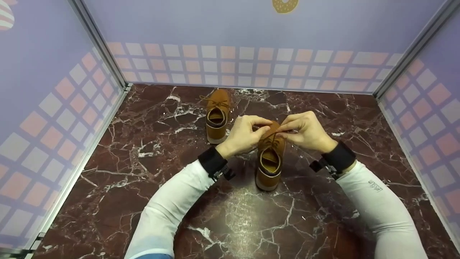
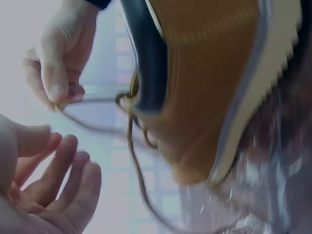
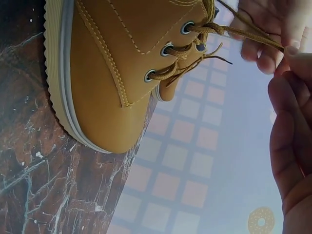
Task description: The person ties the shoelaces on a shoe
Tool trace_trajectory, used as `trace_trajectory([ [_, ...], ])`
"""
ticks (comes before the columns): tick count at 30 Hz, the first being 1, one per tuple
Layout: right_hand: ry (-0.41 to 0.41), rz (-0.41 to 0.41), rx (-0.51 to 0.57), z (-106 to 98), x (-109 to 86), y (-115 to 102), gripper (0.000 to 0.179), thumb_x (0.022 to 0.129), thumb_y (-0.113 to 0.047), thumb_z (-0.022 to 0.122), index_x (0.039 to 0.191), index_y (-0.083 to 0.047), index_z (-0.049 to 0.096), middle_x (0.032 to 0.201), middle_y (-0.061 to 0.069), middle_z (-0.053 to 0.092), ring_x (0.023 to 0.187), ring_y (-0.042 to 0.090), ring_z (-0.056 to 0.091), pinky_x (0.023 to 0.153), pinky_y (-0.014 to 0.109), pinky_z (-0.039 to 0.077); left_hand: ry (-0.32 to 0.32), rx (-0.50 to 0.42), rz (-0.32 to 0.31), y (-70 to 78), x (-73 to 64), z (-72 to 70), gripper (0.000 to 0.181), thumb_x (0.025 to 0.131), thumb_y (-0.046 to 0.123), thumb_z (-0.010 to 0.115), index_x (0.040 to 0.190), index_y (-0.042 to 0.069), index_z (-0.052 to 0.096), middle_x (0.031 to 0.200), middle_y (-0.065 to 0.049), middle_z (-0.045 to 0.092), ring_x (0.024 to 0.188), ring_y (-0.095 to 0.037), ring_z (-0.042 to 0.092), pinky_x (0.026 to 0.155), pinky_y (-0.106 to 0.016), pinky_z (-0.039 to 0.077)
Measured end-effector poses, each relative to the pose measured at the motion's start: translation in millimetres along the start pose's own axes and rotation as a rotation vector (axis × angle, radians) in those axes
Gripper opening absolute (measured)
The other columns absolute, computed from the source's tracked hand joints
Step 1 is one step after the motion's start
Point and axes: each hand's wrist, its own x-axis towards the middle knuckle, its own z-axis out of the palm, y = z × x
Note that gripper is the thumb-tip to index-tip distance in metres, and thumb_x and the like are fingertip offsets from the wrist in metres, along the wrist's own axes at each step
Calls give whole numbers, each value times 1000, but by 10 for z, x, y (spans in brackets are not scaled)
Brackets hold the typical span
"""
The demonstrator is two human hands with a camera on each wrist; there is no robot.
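A tan lace-up shoe [image 1: 268,181] stands on the marbled surface with its heel towards me. My right hand [image 1: 305,131] pinches a looped brown lace [image 3: 253,35] between thumb and fingers, drawing it away from the knot. My left hand [image 1: 246,135] is beside the toe end. In the left wrist view its fingers [image 2: 68,161] are loosely bent near that loop, with no lace visible between them. Another lace end [image 2: 141,183] hangs loose from the knot. Parts of the toe are hidden behind my hands in the head view.
A matching tan shoe [image 1: 216,133] stands further back on the left, with its lace tied in a bow. Purple panels with pink and white squares [image 1: 248,66] enclose the back and both sides of the marbled surface [image 1: 151,172].
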Motion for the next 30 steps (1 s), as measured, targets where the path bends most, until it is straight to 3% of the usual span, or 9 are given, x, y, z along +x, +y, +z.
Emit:
trace_trajectory([
  [3, -8, 14, -1, -14, -7, -8, 16, 85, 5, 94, 95, -6, 91, 85, 8, 85, 61, 7, 67, 56, 12, 49, -45, 163, 18, -33, 0, -29, 28, 106, 12, 74, 132, 7, 83, 130, -14, 84, 117, -32, 82, 104, -49, 66],
  [6, -18, 31, 15, -19, -14, -14, 17, 84, 5, 93, 96, -6, 91, 85, 8, 84, 61, 6, 66, 55, 11, 49, -133, 316, 3, -84, -16, -25, 27, 105, 12, 73, 130, 7, 83, 127, -12, 85, 116, -33, 83, 105, -49, 66],
  [9, -27, 41, 31, -13, -16, -19, 20, 84, 8, 92, 97, -7, 91, 86, 9, 85, 62, 8, 68, 56, 11, 50, -198, 504, 18, -136, -43, -3, 16, 104, 12, 72, 112, 9, 86, 111, -10, 87, 106, -33, 83, 99, -49, 67],
  [12, -37, 44, 38, -6, -15, -21, 23, 83, 10, 91, 98, -7, 91, 87, 9, 85, 63, 10, 70, 59, 10, 51, -228, 627, 36, -168, -81, 4, 14, 102, 11, 70, 92, 10, 80, 95, -11, 84, 93, -35, 80, 88, -50, 67],
  [19, -27, 42, -3, -1, -20, -9, 16, 86, 2, 93, 97, -10, 91, 86, 6, 85, 62, 7, 67, 57, 13, 49, -279, 673, 34, -183, -157, -74, 11, 92, 8, 69, 84, 8, 75, 89, -16, 81, 86, -38, 80, 74, -53, 69],
  [24, -44, 39, -52, -4, -27, 11, 13, 87, -1, 92, 96, -10, 90, 85, 4, 84, 63, 8, 65, 57, 15, 46, -276, 737, 38, -203, -183, -110, 12, 94, 10, 71, 83, 7, 75, 91, -20, 81, 87, -44, 80, 73, -59, 68],
  [30, -66, 59, -56, -17, -40, 14, 11, 88, -2, 91, 97, -10, 89, 86, 3, 84, 64, 6, 64, 58, 17, 45, -307, 710, 26, -206, -204, -137, 7, 94, 13, 71, 92, 8, 75, 96, -17, 81, 91, -43, 80, 74, -60, 67],
])
